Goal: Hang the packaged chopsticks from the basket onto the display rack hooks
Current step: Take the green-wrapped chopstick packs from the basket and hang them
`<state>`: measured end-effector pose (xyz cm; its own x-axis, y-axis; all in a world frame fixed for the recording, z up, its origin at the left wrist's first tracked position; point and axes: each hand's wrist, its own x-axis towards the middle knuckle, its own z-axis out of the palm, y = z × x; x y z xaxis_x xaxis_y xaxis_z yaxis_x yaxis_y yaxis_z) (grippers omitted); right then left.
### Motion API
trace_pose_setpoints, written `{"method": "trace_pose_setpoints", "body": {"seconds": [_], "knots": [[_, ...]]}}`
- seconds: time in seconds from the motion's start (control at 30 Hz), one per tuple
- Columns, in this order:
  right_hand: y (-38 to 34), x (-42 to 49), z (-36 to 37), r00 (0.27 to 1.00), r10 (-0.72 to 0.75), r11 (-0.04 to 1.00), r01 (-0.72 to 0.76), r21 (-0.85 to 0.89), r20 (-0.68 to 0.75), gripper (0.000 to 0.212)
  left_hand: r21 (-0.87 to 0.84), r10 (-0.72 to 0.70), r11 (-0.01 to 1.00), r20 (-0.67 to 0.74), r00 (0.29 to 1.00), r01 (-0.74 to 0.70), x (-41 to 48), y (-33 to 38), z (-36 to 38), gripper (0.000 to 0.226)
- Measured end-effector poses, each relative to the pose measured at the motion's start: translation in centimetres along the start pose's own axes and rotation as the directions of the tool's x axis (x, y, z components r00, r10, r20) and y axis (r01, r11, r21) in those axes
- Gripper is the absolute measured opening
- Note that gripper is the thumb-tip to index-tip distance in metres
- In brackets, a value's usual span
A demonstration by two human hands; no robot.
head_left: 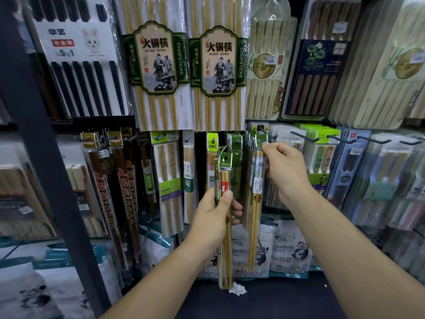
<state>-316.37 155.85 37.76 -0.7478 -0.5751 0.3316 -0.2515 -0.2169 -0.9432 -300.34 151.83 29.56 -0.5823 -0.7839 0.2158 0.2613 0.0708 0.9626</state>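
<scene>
The left hand (216, 215) grips a narrow chopstick pack (226, 238) around its middle, thumb across the front, holding it upright just before the lower row of hanging goods. The right hand (285, 166) pinches the green header (261, 140) of a second pack (255, 203) at the tip of a dark hook (268, 133). The fingertips cover the hole, so I cannot tell whether it is threaded on.

Only a slim gap separates the two held packs, and hanging packs crowd both sides. The lower edges of the tall hot-pot packs (218, 65) hang just above this hook row. To the right, more hooks (305, 137) jut forward with bare tips.

A dark post (34, 134) slants across the left and hides goods behind it. The far-right packs are blurred. Both forearms are cut off at the bottom edge.
</scene>
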Motion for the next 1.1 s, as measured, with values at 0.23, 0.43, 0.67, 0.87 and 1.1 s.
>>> {"method": "trace_pose_setpoints", "body": {"seconds": [0.23,0.43,0.67,0.87,1.1], "knots": [[0.7,1.0,0.0,0.999,-0.005,0.997,0.002,-0.083,-0.036,0.033,-0.004,-0.017,1.0,0.061,0.998,0.018,-0.1,0.3,-0.1,0.02],[1.3,0.6,-0.1,0.996,-0.042,0.988,0.031,-0.152,-0.075,0.031,0.004,0.026,1.0,0.092,0.995,-0.027,-0.3,0.7,-0.1,0.013],[-0.1,-2.2,-0.6,0.987,-0.025,0.997,0.035,-0.062,0.157,0.024,-0.042,0.027,0.999,0.092,0.995,-0.023,-0.6,1.0,0.2,0.005],[-0.2,-3.7,0.1,0.956,-0.057,0.996,0.075,-0.052,0.289,0.025,-0.096,0.038,0.995,0.091,0.995,-0.029,-0.7,1.2,0.8,0.013],[-1.3,-1.7,-0.3,0.995,-0.003,1.0,0.001,0.027,0.098,0.039,0.091,-0.013,0.996,-0.021,1.0,0.014,-0.4,0.9,0.2,0.033]]}}
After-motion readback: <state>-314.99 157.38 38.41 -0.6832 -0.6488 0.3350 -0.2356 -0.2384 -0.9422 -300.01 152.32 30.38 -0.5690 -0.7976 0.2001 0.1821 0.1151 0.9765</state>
